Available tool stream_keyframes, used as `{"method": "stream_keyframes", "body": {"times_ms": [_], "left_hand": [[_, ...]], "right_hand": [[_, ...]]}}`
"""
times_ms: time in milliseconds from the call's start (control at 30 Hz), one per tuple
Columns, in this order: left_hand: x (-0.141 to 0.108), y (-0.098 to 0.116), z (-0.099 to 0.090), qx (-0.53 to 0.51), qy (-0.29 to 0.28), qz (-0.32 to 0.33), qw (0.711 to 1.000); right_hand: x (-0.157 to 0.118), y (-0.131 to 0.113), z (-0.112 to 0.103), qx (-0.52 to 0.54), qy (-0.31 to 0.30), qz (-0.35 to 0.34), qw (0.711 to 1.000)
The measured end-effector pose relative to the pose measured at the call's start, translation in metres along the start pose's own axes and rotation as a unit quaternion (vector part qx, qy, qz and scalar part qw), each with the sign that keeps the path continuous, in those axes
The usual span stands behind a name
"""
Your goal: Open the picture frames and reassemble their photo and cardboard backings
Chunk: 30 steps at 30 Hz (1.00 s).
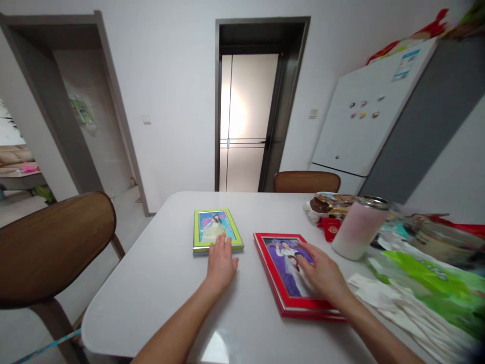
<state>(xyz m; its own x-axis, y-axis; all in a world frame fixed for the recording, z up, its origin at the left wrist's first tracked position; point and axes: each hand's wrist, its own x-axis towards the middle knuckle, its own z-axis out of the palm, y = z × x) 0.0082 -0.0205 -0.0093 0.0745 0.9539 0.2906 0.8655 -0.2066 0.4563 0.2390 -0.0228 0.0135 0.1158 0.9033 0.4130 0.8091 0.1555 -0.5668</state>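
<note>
Two picture frames lie flat on the white table. The smaller one, a lime-green picture frame (pixel 197 227), holds a photo of a figure in a pale gown. My left hand (pixel 221 263) rests at its near edge, fingers stretched over the lower part of the photo. To the right is a larger red picture frame (pixel 276 283) with a photo of two people on a purple ground. Across its glass lies my right hand (pixel 322 273), fingers extended and apart, covering the right part of the photo. Neither hand is wrapped around anything.
On the right of the white table (pixel 151 283) stand a pink-and-white tumbler (pixel 359 230), a red packet (pixel 331 228), white gloves or cloth (pixel 409 308) and a green plastic package (pixel 435 278). Brown chairs (pixel 56 242) stand at the left and far side. A fridge (pixel 356 116) stands behind.
</note>
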Motion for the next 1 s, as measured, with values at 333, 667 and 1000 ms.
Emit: {"method": "stream_keyframes", "body": {"times_ms": [333,667,1000], "left_hand": [[-0.024,-0.028,-0.039,0.081,0.020,0.023,0.996],[-0.100,0.007,-0.078,-0.329,0.027,-0.034,0.943],[-0.117,-0.031,-0.077,-0.576,0.027,-0.138,0.806]], "right_hand": [[-0.051,-0.098,0.092,0.486,-0.131,0.254,0.826],[-0.091,-0.141,0.026,0.448,-0.133,0.076,0.881],[-0.155,-0.104,0.082,0.088,-0.147,-0.428,0.888]]}}
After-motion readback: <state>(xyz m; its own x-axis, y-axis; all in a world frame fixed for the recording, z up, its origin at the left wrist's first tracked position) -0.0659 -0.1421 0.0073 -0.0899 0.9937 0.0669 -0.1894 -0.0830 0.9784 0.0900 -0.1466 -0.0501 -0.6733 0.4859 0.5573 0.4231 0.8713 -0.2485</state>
